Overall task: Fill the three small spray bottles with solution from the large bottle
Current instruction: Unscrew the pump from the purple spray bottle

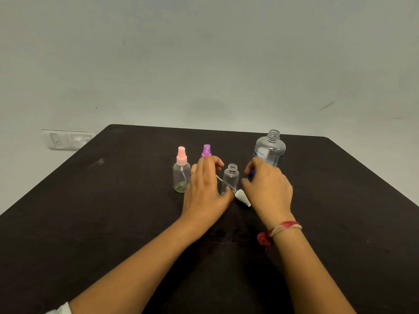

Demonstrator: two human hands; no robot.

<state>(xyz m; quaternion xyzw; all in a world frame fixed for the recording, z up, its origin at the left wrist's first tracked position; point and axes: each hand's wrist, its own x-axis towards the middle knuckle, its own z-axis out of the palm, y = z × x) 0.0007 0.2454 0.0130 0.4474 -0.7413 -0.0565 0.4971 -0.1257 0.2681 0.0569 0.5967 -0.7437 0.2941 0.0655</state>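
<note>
Now | left hand (205, 189) clamped on uncapped small bottle (230, 179) | right hand (267, 191) curled, grip unclear

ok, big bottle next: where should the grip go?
Take the big bottle around its wide round body, below the shoulder, coming from the right side. It stands upright with its neck open, and the right hand and small open bottle crowd its left front.

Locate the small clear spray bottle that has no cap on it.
The uncapped small clear plastic spray bottle stands upright near the middle of the black table, between the left hand and the right hand, right of the pink-capped bottle.
</note>
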